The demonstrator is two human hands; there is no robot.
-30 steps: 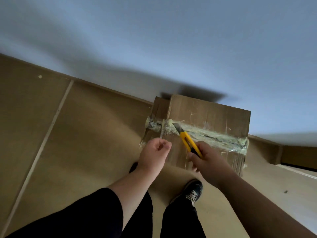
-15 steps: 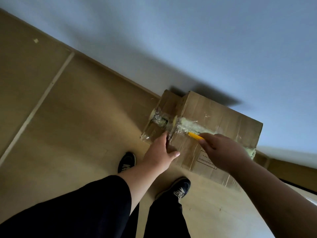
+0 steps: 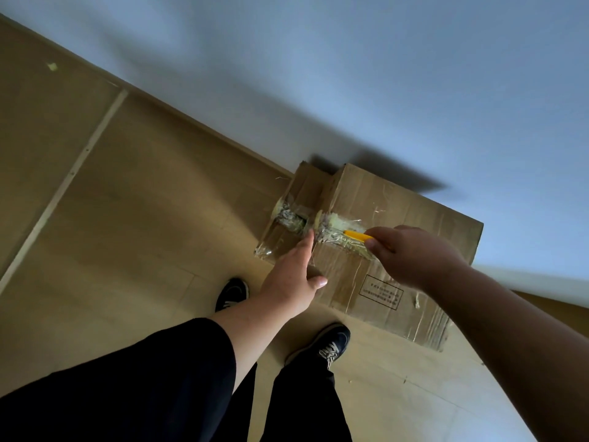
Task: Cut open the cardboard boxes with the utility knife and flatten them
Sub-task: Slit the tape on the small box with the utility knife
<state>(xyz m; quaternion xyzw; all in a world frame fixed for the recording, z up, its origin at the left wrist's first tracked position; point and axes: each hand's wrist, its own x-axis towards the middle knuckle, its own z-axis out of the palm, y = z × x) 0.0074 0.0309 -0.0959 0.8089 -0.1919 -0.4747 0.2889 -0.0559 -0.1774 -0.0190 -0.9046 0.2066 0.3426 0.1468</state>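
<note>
The utility knife (image 3: 356, 235) has gone from standing clear of the tape, blade bared, a second ago, to lying low along the taped seam (image 3: 338, 239); now only a short yellow stretch of its body shows ahead of our right hand (image 3: 414, 256). We judge that the cut along the top seam is under way. We cannot tell whether the blade is through the tape, because our fingers and the frayed tape hide the tip.

Our right hand is clenched round the knife handle, knuckles up, the wrist coming in from the right and the forearm running back to the lower right corner. Our left hand (image 3: 293, 279), which a second ago was pinching at the tape near the box's corner, has opened and now lies flat against the near left edge of the cardboard box (image 3: 398, 218), thumb spread over the front face, holding nothing and bracing the box.

The box stands on the floor (image 3: 127, 234), up against the wall (image 3: 350, 74), just beyond our two shoes (image 3: 328, 344). Its top is still taped shut, and a printed label (image 3: 381, 291) shows on the near face. Flattening has not begun.
</note>
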